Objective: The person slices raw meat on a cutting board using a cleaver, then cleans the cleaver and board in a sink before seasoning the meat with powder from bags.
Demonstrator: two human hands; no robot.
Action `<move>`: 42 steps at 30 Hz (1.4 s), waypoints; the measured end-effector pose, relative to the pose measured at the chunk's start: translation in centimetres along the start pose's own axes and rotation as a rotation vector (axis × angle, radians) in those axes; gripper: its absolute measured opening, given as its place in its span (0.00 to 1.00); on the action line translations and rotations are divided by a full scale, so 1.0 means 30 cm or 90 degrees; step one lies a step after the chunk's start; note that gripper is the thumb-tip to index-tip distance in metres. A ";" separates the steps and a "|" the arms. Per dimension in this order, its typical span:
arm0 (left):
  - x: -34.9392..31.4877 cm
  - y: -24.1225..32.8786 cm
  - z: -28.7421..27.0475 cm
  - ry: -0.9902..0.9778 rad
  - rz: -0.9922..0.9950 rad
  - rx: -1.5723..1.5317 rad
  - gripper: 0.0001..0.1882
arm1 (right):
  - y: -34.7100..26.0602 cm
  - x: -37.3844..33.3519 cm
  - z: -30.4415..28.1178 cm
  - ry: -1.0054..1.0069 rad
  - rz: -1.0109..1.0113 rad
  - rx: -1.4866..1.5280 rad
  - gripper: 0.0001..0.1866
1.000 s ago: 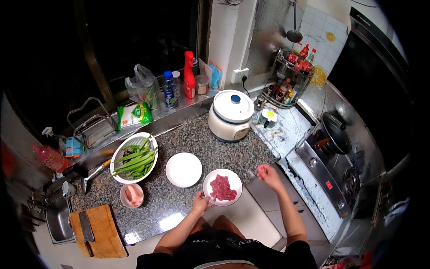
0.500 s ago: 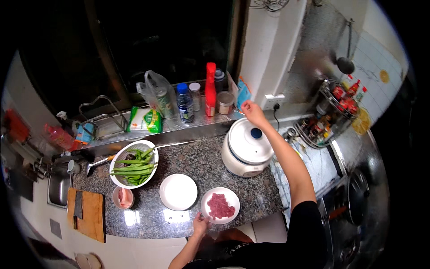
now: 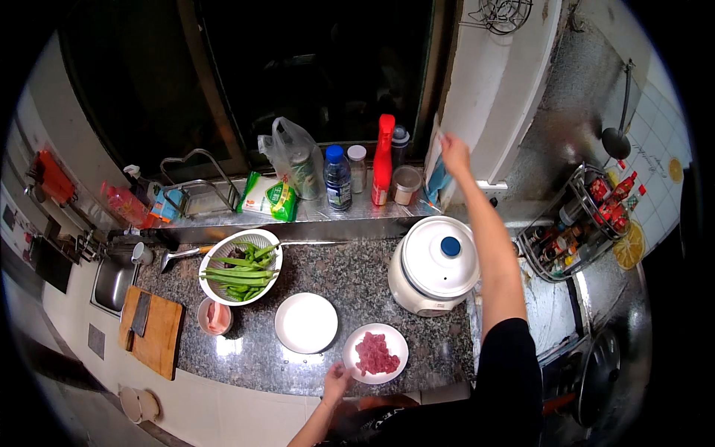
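Packet (image 3: 438, 177), blue and standing with its long axis up and down, sits beyond the pot (image 3: 430, 272), below our right hand (image 3: 455, 156) and slightly to its left, so that hand is the nearer; its fingers are curled in, and we cannot tell whether they hold anything. On the pot's near-left side, our left hand (image 3: 337, 381) has its fingers at the rim of the plate (image 3: 401, 346) of meat (image 3: 377, 354), grip unclear

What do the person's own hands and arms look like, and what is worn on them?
Both the left hand and the right hand are bare, without gloves. The right forearm is also bare, below a short, plain black sleeve. No watch is visible.
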State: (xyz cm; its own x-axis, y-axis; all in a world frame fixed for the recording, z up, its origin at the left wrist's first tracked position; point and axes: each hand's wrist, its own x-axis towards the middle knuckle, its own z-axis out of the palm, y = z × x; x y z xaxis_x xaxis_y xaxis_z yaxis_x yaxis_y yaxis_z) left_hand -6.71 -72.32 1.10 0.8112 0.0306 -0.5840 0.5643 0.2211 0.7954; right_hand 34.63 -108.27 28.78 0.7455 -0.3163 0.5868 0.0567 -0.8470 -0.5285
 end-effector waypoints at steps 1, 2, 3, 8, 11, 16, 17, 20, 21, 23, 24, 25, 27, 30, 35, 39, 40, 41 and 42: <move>0.018 -0.005 -0.032 0.003 0.073 0.060 0.17 | -0.043 0.029 -0.058 -0.009 -0.004 0.055 0.11; 0.022 -0.007 -0.055 0.000 0.145 0.119 0.17 | -0.086 0.047 -0.119 -0.074 0.037 0.198 0.10; -0.005 0.059 -0.056 -0.008 0.161 0.142 0.16 | -0.135 0.049 -0.199 -0.133 0.080 0.338 0.11; -0.007 0.409 -0.016 -0.148 0.115 0.029 0.20 | -0.475 -0.161 -0.560 -0.290 0.015 0.454 0.10; -0.078 0.617 0.062 -0.406 0.063 -0.148 0.27 | -0.570 -0.358 -0.653 -0.311 -0.048 0.435 0.10; -0.159 0.668 0.124 -0.647 -0.044 -0.363 0.30 | -0.598 -0.747 -0.650 -0.364 -0.012 0.404 0.08; -0.160 0.647 0.106 -0.631 -0.035 -0.329 0.28 | -0.575 -0.824 -0.640 -0.397 0.031 0.438 0.08; -0.177 0.615 0.061 -0.496 0.034 -0.228 0.22 | -0.459 -0.994 -0.624 -0.469 0.113 0.386 0.07; -0.165 0.604 0.032 -0.459 0.067 -0.184 0.21 | -0.428 -1.042 -0.609 -0.453 0.124 0.394 0.07; -0.124 0.574 -0.023 -0.407 0.126 -0.099 0.19 | -0.364 -1.124 -0.586 -0.442 0.127 0.331 0.07; -0.105 0.566 -0.057 -0.382 0.160 -0.057 0.19 | -0.364 -1.151 -0.575 -0.438 0.082 0.254 0.06; -0.088 0.559 -0.092 -0.375 0.186 -0.021 0.17 | -0.359 -1.178 -0.554 -0.441 0.090 0.243 0.06; -0.068 0.552 -0.137 -0.347 0.237 0.075 0.15 | -0.335 -1.222 -0.514 -0.480 0.150 0.259 0.12; -0.053 0.543 -0.185 -0.306 0.305 0.193 0.11 | -0.289 -1.293 -0.399 -0.480 0.191 0.349 0.19; -0.050 0.543 -0.233 -0.242 0.347 0.458 0.09 | -0.263 -1.411 -0.275 -0.477 0.054 0.220 0.16; -0.049 0.508 -0.214 -0.173 0.383 0.532 0.06 | -0.203 -1.469 -0.266 -0.481 0.130 0.195 0.08; -0.051 0.503 -0.203 -0.151 0.395 0.533 0.06 | -0.175 -1.482 -0.261 -0.495 0.166 0.231 0.06; -0.060 0.510 -0.175 -0.145 0.398 0.502 0.06 | -0.139 -1.492 -0.259 -0.507 0.201 0.264 0.04; -0.068 0.520 -0.148 -0.145 0.409 0.520 0.06 | -0.103 -1.506 -0.253 -0.519 0.235 0.296 0.04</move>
State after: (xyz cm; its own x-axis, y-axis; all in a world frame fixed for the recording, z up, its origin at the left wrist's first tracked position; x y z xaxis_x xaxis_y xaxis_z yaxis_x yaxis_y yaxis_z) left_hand -0.23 -64.59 13.98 0.9554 -0.2926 -0.0388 -0.1168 -0.4954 0.8608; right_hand -4.28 -94.60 8.57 0.9858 0.0110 -0.1676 -0.1449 -0.4490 -0.8817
